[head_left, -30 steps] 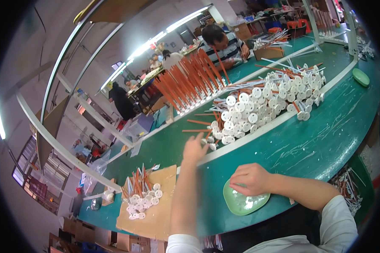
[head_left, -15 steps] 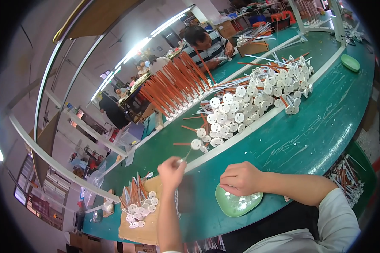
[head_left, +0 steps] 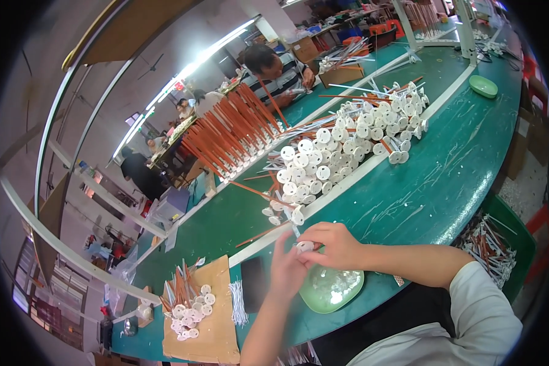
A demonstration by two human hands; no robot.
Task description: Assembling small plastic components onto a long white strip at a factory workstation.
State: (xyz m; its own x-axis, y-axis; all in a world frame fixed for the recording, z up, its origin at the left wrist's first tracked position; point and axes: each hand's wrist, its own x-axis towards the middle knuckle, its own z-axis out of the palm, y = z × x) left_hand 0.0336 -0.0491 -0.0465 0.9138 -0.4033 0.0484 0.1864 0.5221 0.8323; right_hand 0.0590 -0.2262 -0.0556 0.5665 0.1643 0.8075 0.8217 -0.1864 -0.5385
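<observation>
Right hand (head_left: pixel 332 245), nearly closed, pinched a white disc (head_left: pixel 305 246); left hand (head_left: pixel 287 269) half-curled beside it, blurred, couldn't tell its grip; pale-green dish (head_left: pixel 334 294) sat just below.

– How is the bench (head_left: pixel 430 183) finished?
– In glossy green, marked by pale scratches.
– And its near edge?
– A dish (head_left: pixel 319 308), seemingly moulded in shiny plastic, is seen there; matt cardboard (head_left: pixel 219 332) is laid toward the left corner.
– The heaped discs (head_left: pixel 322 173)?
– Smooth, plastic-looking.

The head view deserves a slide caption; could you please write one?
Left hand and right hand meet at a white disc by a green dish, near heaped discs.
</observation>
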